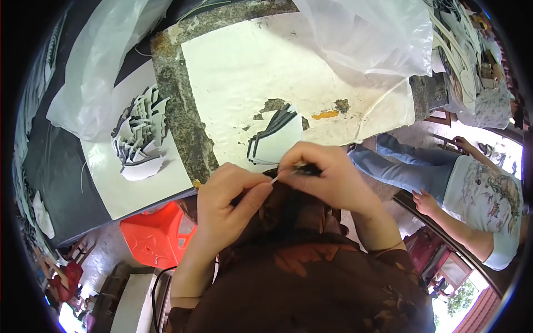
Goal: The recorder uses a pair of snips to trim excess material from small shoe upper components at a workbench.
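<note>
Both my hands meet in front of my body, just off the near edge of the worktop. My left hand (230, 202) pinches one end of a thin, narrow white strip (274, 180) between thumb and forefinger. At its other end the strip runs into the closed fingertips of my right hand (327, 175), which partly hide it. Just beyond my fingers lies a small fanned stack of cut white pieces with dark edges (282, 139). A larger heap of similar white and dark pieces (140, 136) sits farther left on a white sheet (114, 191).
Stained white paper (239, 66) covers a worn board (180, 105). Crumpled translucent plastic (366, 33) drapes the far side; another plastic sheet (91, 94) hangs at left. A red plastic stool (155, 236) stands below the table. Another person (472, 194) stands at right.
</note>
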`<control>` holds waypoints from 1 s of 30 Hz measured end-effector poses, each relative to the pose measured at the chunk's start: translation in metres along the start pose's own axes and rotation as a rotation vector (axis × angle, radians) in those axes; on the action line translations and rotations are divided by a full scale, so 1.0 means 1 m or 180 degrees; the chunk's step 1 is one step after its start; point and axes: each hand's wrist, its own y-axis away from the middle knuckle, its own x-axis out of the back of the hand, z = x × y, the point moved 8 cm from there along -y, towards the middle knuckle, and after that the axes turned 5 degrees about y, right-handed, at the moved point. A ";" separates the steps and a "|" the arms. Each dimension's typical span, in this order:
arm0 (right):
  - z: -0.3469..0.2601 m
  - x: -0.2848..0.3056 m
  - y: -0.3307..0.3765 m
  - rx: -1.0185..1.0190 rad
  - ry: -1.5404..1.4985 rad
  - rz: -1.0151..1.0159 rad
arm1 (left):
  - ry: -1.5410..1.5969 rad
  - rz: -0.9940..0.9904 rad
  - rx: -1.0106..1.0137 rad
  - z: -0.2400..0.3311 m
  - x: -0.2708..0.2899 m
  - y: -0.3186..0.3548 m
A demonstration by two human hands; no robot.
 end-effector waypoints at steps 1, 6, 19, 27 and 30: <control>0.006 0.009 -0.001 -0.0392 -0.0090 0.0090 | -0.0278 0.0029 -0.0413 0.005 -0.004 -0.003; 0.013 0.028 -0.021 -0.0481 -0.0317 0.0602 | -0.1974 0.0356 -0.1374 0.000 -0.021 -0.002; 0.012 0.015 -0.042 -0.0378 0.0964 0.0430 | -0.2022 0.0395 -0.1473 -0.004 -0.022 -0.001; 0.014 0.017 -0.044 -0.0365 0.1040 0.0365 | -0.2218 0.0523 -0.1437 0.000 -0.022 -0.003; 0.014 0.017 -0.045 -0.0291 0.0985 0.0349 | -0.2341 0.0451 -0.1387 -0.003 -0.023 -0.004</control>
